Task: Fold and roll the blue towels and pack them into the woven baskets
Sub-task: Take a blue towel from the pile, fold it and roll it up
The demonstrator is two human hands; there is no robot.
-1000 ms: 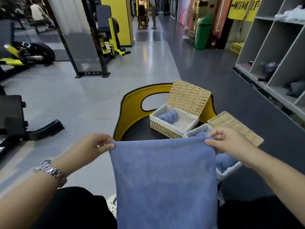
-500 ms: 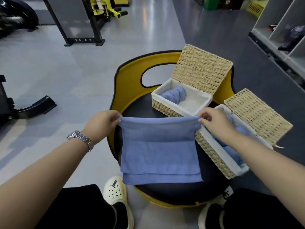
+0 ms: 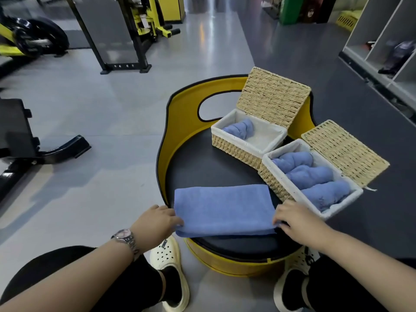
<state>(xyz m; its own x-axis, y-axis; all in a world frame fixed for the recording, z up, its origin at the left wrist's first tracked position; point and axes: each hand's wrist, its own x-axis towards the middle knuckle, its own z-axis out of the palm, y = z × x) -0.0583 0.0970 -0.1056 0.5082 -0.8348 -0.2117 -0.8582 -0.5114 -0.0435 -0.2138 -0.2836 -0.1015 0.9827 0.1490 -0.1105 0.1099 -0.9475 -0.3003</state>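
Bare black seat (image 3: 202, 167) at frame centre, left of the baskets, offers open passage. Far basket (image 3: 234, 146), near basket (image 3: 275, 183) and raised lids (image 3: 273, 96) obstruct the right side. The yellow backrest (image 3: 180, 109) closes off the upper centre.

1. Both forearms are bare to the edge of view, with no sleeves showing, and the left hand (image 3: 155, 221) and right hand (image 3: 297, 221) wear no gloves or rings that can be made out.
2. A silver metal wristwatch with a link bracelet and a round, pale pinkish dial (image 3: 124, 237) sits on the left wrist.
3. Black trousers (image 3: 67, 269) cover both legs.
4. Black socks (image 3: 171, 280) show at the ankles.
5. Cream perforated clog shoes (image 3: 167, 253) are on both feet, the left one with a small dark tag near its top.
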